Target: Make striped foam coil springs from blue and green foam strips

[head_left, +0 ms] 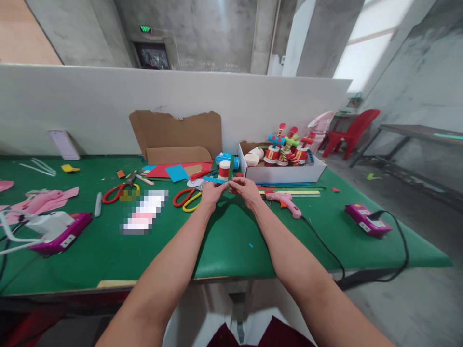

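My left hand [212, 193] and my right hand [243, 187] meet at the fingertips above the green table. Pinched between them are a blue paper strip [214, 180], pointing left, and a dark green paper strip [231, 166], standing upright; the two cross at my fingertips. Just behind my hands is a red and white paper cup [224, 169]. Scissors with red and yellow handles [184, 197] lie by my left hand. To the right of my right hand rests a pink glue gun [285, 201], its black cord running to the table edge.
A white box [285, 173] at the back right holds several finished cup figures. Coloured paper [177, 172] and a torn cardboard box [177, 132] are behind. Purple power strips [367, 220] sit right and left. More scissors [114, 193] and a phone [64, 144] stand left.
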`<state>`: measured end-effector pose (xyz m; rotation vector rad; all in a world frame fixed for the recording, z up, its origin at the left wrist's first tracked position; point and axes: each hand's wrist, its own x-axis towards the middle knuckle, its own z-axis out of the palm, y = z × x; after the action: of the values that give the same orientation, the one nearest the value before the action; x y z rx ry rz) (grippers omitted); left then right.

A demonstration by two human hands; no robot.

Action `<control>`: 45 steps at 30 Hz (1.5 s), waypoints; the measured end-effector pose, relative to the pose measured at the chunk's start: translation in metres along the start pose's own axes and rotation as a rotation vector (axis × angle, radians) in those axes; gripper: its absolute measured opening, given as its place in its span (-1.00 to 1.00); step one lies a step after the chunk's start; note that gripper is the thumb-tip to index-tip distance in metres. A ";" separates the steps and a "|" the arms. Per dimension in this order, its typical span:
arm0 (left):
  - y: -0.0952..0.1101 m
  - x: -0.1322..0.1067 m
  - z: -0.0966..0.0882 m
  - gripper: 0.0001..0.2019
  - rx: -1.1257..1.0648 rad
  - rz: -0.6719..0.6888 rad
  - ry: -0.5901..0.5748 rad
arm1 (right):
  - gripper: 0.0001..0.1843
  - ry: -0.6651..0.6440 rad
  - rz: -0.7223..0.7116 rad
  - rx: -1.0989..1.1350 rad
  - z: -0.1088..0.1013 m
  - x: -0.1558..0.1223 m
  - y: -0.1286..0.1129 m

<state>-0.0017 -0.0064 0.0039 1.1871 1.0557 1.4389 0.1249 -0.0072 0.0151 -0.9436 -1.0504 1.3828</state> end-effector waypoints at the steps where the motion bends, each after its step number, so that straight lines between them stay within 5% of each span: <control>1: 0.000 0.000 0.000 -0.68 0.002 0.001 -0.003 | -0.59 -0.004 0.005 -0.004 0.000 0.000 0.000; 31: 0.004 -0.001 0.000 -0.68 -0.028 -0.024 -0.014 | -0.64 -0.009 0.056 0.014 -0.001 -0.001 -0.004; 37: 0.003 -0.001 0.001 -0.69 -0.059 -0.037 -0.011 | -0.66 0.071 -0.045 -0.045 0.001 0.002 0.000; 45: 0.004 -0.001 0.001 -0.65 -0.075 -0.043 -0.004 | -0.63 -0.013 -0.001 -0.019 -0.001 -0.001 -0.003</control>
<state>-0.0007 -0.0084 0.0073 1.1075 1.0096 1.4301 0.1263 -0.0078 0.0175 -0.9492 -1.0758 1.3821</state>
